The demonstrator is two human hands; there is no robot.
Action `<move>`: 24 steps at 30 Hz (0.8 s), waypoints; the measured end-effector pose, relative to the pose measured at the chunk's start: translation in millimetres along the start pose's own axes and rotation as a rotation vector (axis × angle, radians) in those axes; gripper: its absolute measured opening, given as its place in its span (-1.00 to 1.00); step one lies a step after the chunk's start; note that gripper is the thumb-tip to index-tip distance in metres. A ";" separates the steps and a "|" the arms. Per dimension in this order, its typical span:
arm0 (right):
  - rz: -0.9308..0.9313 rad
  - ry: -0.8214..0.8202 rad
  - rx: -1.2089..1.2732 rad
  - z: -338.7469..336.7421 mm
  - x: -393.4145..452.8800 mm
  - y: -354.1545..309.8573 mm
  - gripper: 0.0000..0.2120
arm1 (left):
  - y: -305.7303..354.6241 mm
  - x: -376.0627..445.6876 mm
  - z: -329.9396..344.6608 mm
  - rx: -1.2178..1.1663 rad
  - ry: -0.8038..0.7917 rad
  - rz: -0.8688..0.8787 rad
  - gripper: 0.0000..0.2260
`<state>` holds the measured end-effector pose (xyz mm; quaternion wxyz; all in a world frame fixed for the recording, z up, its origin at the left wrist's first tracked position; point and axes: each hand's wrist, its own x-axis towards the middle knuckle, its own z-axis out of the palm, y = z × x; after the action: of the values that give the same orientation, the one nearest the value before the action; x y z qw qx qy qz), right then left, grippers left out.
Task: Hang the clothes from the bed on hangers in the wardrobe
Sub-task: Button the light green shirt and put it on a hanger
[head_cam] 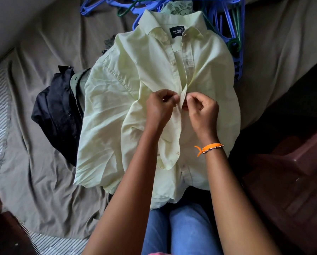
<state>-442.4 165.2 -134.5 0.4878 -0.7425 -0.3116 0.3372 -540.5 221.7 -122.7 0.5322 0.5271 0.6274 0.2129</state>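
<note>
Pale-yellow shirt (154,89) between both hands' fingers (174,98)

The picture is dim overall, with soft, even light and no hard-edged shadows. The pale yellow shirt (154,100) is the brightest area and stays free of glare. The black shirt (58,111) beside it sinks almost into shadow, its folds hard to read. Along the bed's right edge the dark wooden furniture (290,181) is murky. The wide-angle lens bends the brown bedsheet (43,162) toward the corners, where the picture darkens. Focus is fairly sharp at the centre and softer at the edges.
</note>
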 end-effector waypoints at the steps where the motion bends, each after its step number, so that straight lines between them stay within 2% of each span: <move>1: 0.033 -0.023 0.024 -1.5 2.2 0.2 -0.86 | -1.8 0.9 -0.9 -0.020 -0.025 -0.002 -0.78; 5: 0.129 -0.125 0.116 -5.0 8.9 -4.3 -0.86 | -2.0 2.5 -4.9 -0.076 -0.133 0.008 -0.78; 10: 0.036 -0.069 -0.015 0.3 12.9 -3.1 -0.94 | 7.4 -1.1 -7.1 -0.188 -0.174 -0.123 -0.79; 13: -0.078 -0.061 -0.092 3.0 9.1 -1.4 -0.95 | 6.1 -4.9 -4.5 -0.207 -0.138 -0.190 -0.86; 18: -0.187 -0.074 -0.188 1.7 6.3 1.9 -0.94 | 3.7 -1.0 1.6 -0.284 -0.038 -0.312 -0.81; 21: -0.054 -0.157 -0.067 -0.8 9.3 3.1 -0.89 | 4.0 -1.4 3.9 -0.241 -0.095 -0.264 -0.79; 24: 0.048 -0.111 -0.009 -1.3 3.4 13.0 -0.93 | -4.2 -6.3 4.2 -0.264 -0.165 -0.252 -0.78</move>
<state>-437.6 163.0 -146.9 0.4583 -0.7321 -0.3215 0.3881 -539.3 213.4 -124.8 0.6688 0.3857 0.6093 0.1809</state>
